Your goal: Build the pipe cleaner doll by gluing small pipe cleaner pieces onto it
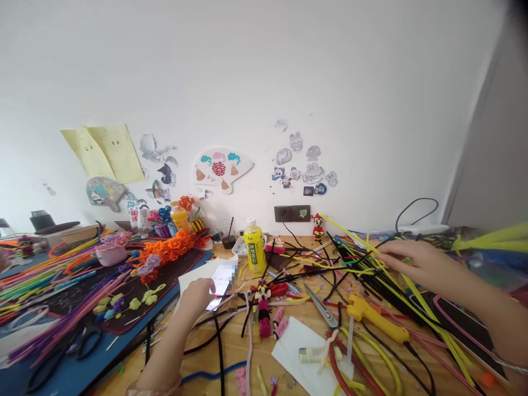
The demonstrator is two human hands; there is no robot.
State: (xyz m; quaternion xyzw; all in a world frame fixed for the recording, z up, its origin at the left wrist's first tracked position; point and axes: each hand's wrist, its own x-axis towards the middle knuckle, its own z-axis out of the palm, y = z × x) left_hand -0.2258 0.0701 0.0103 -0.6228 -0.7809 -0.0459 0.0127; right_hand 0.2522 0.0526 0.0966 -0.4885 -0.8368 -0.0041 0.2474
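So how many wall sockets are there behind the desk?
2. Both sit side by side on the wall: the left socket has a black cable plugged in, the right socket bears a green sticker. Others may be hidden.

Over the table point(247, 352), the left hand point(198, 297) rests knuckles-up with fingers curled; the right hand point(410, 263) reaches leftward, fingers extended.

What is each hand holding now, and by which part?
The left hand holds the phone by its left edge. The right hand lies on the yellow pipe cleaners near their middle; a grip cannot be told.
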